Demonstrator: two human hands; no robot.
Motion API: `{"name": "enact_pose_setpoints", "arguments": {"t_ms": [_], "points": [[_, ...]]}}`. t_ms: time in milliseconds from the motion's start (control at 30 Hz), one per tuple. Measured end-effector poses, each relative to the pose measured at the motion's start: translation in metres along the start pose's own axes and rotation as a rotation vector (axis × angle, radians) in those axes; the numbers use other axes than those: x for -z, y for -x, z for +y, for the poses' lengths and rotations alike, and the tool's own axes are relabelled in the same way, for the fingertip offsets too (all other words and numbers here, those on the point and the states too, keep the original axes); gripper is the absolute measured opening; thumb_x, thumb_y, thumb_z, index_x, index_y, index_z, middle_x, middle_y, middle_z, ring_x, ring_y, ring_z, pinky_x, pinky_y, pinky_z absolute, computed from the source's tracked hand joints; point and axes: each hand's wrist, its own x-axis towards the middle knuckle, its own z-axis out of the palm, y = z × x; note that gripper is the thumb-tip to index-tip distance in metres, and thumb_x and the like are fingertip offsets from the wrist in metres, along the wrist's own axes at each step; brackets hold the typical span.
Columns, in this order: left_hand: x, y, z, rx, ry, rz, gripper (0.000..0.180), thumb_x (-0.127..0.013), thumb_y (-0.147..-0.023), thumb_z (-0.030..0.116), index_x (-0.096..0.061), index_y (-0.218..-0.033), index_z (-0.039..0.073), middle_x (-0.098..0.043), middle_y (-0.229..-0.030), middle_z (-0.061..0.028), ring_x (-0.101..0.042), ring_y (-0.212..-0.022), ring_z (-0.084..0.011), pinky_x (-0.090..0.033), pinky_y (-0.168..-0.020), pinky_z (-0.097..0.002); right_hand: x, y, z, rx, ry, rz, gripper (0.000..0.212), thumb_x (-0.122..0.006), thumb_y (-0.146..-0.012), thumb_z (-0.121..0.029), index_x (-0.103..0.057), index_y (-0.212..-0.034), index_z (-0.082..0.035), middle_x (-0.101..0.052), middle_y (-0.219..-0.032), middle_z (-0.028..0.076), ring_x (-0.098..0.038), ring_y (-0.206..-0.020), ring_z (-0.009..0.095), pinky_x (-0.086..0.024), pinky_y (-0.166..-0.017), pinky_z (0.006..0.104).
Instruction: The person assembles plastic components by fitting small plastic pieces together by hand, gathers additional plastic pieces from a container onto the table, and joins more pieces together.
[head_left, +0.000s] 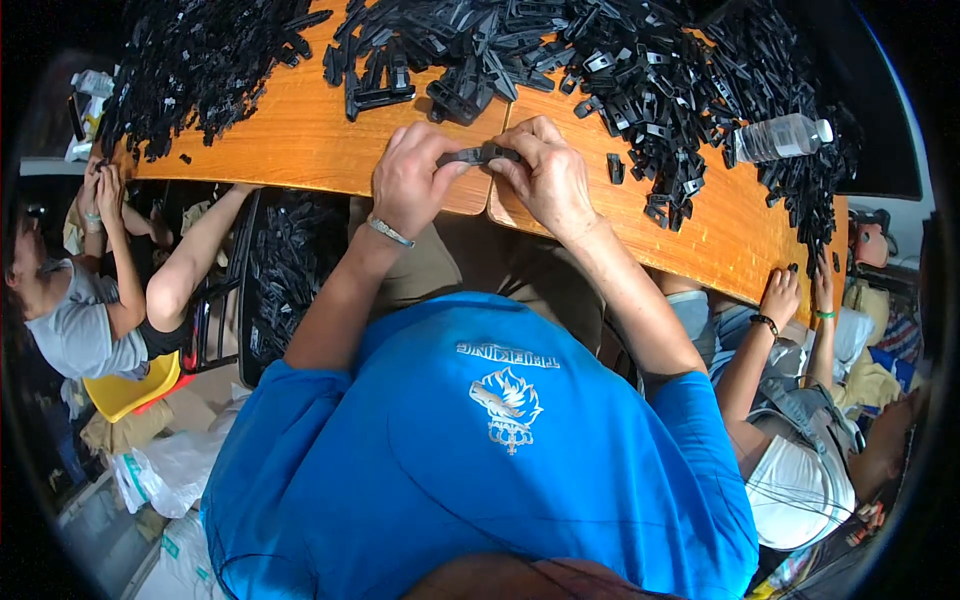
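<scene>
Between both hands, just above the table's near edge, is a small black plastic clip-like piece (478,155). My left hand (412,175) pinches its left end between thumb and fingers. At the other end, my right hand (545,175) grips it the same way, covering much of that side. The piece lies roughly level; its exact kind is hard to make out. Just beyond my hands lies a heap of long black plastic parts (470,60). To the right spreads a pile of shorter black clip parts (650,100).
The wooden table (330,155) has a seam near my right hand. Another black heap (200,70) lies far left, and a plastic bottle (780,138) rests among the right pile. A bin of black parts (290,270) stands left of my legs. People sit on both sides.
</scene>
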Motion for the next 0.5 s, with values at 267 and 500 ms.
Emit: {"name": "enact_pose_setpoints", "arguments": {"t_ms": [267,500], "points": [[-0.003,0.0,0.001,0.013,0.064,0.055,0.015,-0.084,-0.082,0.011,-0.074,-0.093,0.005,-0.064,-0.093,-0.0109,-0.063,-0.095,-0.0346,-0.052,-0.082,-0.0462,0.009,-0.017,0.019,0.089,0.012,-0.124,0.026,-0.089,-0.083,-0.01,-0.081,-0.107,-0.006,-0.07,-0.1,0.01,-0.072,-0.086,0.032,-0.058,-0.073,0.0415],[0.003,-0.005,-0.016,-0.028,0.082,0.046,0.015,-0.082,-0.085,0.01,-0.073,-0.095,0.004,-0.064,-0.093,-0.0123,-0.064,-0.094,-0.0362,-0.053,-0.081,-0.0459,-0.017,-0.038,0.012,0.28,0.025,-0.184,0.019,-0.085,-0.085,-0.013,-0.077,-0.101,-0.006,-0.069,-0.102,0.01,-0.072,-0.088,0.037,-0.058,-0.071,0.0477]]}}
